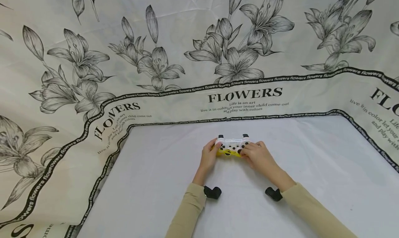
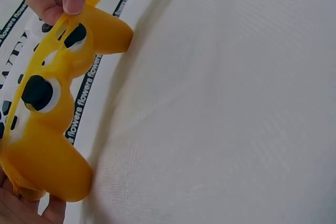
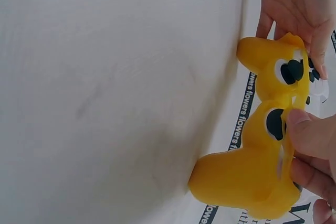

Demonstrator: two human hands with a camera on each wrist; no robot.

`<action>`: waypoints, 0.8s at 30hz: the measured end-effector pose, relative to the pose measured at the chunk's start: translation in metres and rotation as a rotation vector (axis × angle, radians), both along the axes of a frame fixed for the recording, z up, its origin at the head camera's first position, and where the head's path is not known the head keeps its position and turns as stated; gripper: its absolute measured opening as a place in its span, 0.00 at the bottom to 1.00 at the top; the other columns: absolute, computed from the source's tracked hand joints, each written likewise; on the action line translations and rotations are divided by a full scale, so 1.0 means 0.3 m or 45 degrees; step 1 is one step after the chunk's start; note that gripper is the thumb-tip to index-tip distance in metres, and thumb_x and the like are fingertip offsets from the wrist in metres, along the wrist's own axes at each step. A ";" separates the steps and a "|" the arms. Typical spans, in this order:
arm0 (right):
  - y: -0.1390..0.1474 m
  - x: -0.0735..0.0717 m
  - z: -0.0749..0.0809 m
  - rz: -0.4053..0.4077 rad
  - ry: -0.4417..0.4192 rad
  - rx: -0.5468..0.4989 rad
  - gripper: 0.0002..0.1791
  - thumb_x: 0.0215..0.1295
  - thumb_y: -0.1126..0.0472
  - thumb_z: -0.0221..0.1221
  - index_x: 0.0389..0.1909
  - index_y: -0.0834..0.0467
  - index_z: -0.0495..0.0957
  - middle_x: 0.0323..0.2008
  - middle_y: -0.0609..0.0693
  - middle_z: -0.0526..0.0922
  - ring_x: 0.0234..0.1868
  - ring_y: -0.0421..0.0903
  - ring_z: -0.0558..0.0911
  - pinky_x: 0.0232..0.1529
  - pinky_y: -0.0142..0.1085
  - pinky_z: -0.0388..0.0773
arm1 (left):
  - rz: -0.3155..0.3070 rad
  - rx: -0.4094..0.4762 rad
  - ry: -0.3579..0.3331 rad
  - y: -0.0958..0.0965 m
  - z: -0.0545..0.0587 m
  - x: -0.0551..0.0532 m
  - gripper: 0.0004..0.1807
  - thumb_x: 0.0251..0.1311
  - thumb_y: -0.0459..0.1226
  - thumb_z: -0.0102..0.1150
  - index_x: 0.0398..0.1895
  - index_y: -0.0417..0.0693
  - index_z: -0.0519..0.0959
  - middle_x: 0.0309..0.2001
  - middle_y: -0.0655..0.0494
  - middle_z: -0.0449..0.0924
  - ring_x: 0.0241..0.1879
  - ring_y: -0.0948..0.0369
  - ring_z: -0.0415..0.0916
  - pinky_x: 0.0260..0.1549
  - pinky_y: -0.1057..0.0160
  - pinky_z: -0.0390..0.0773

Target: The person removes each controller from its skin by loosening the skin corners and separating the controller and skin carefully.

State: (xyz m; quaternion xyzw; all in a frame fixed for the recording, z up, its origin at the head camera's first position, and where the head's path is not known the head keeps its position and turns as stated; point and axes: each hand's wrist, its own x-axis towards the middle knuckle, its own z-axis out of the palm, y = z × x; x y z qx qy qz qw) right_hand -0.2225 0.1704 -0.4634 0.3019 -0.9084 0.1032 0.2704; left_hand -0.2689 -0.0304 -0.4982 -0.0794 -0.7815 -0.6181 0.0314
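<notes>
A white game controller (image 1: 230,142) with black buttons and sticks is held up over the white tabletop. A yellow rubbery cover (image 2: 52,169) wraps its grips and lower side, with the two black thumbsticks poking through; the white face still shows along the top. My left hand (image 1: 208,156) holds the controller's left end, thumb on the face. At the right end, my right hand (image 1: 260,158) pinches the cover's edge beside the right thumbstick (image 3: 275,124), as the right wrist view shows. The undersides of the controller and some fingers are hidden.
The white tabletop (image 1: 149,182) stretches around both arms. A floral cloth (image 1: 174,106) with printed lettering hangs behind and at the sides. Black wrist devices (image 1: 212,192) sit on both wrists, by the beige sleeves.
</notes>
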 end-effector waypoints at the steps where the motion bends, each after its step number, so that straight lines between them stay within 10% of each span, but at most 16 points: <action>1: 0.001 0.002 -0.001 0.004 0.008 -0.003 0.08 0.46 0.65 0.72 0.27 0.55 0.83 0.30 0.47 0.86 0.35 0.47 0.82 0.37 0.40 0.70 | -0.001 -0.007 0.000 -0.002 0.001 0.000 0.22 0.70 0.42 0.49 0.61 0.39 0.73 0.57 0.45 0.78 0.62 0.54 0.71 0.66 0.53 0.66; 24: 0.053 0.019 -0.008 -0.084 -0.030 -0.008 0.08 0.48 0.62 0.70 0.28 0.50 0.83 0.27 0.42 0.86 0.29 0.43 0.83 0.25 0.38 0.77 | -0.106 -0.135 -0.088 -0.036 0.023 -0.025 0.24 0.70 0.44 0.49 0.63 0.40 0.71 0.57 0.46 0.78 0.56 0.57 0.73 0.62 0.55 0.71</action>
